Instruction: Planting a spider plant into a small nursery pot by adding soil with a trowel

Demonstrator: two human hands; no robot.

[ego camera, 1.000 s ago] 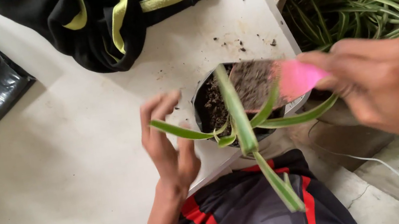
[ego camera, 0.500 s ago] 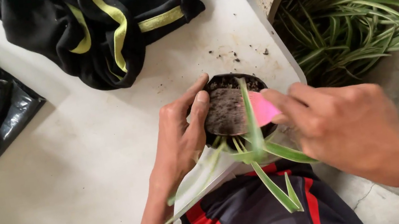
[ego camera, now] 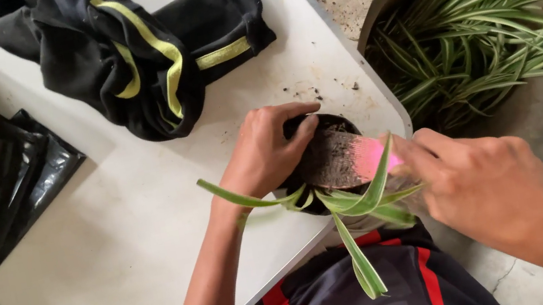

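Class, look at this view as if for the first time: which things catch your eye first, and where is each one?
At the table's near edge, the left hand cups a small black pot of dark soil, while the right hand brings a pink tool to the soil. A young green plant spreads long leaves over the pot's near rim. At far right stands a big tub of striped grassy plants, and a black garment with yellow stripes lies at the table's far side.

White table — black jacket, black bags, small soil-filled pot.
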